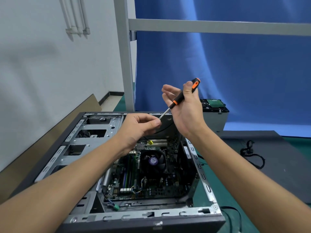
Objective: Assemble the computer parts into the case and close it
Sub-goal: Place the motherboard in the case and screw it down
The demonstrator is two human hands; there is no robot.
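1. Centre frame, above the open case (146, 215), the right hand (188, 115) grips a screwdriver (178, 98); the left hand (138, 126) pinches its tip.
2. A slip could send the blade, or anything pinched there, into the case.

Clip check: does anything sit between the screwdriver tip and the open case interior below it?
Only the left hand, whose fingertips pinch the tip of the screwdriver that the right hand holds above the case. The case's upward side is open, with no panel over the motherboard. Nothing else visible intervenes.
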